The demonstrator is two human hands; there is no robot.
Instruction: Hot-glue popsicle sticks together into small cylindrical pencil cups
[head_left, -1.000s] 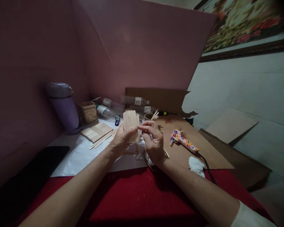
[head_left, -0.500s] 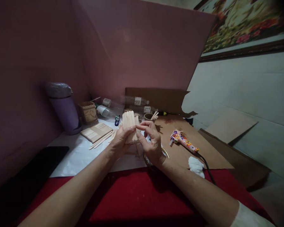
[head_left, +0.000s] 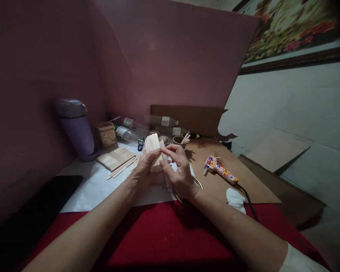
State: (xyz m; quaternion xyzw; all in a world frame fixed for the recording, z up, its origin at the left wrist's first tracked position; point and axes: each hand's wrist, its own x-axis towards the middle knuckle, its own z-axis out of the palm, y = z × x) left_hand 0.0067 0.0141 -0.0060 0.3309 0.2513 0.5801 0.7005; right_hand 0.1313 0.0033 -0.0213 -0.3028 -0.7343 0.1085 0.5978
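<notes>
Both my hands hold a small panel of popsicle sticks (head_left: 152, 142) above the white sheet. The pale wooden sticks stand side by side, their rounded tops pointing away from me. My left hand (head_left: 145, 163) grips the panel's left side, thumb across its front. On the right edge, my right hand (head_left: 179, 170) pinches with thumb and fingertips. That pinched edge looks angled from the rest, and my fingers cover part of it. A bundle of popsicle sticks (head_left: 116, 158) with a paper band lies to the left, several loose sticks (head_left: 121, 169) beside it.
A flowered glue gun (head_left: 221, 170) rests on cardboard (head_left: 251, 189) at right, near a crumpled white cloth (head_left: 235, 200). Behind my hands are plastic bottles (head_left: 124, 132) and a cup (head_left: 179, 140) with sticks. A carved box (head_left: 105, 135) and purple tumbler (head_left: 78, 130) stand at left.
The popsicle-stick panel has turned slightly, and its right edge now shows more at an angle. Both hands keep their hold with only small finger shifts.
</notes>
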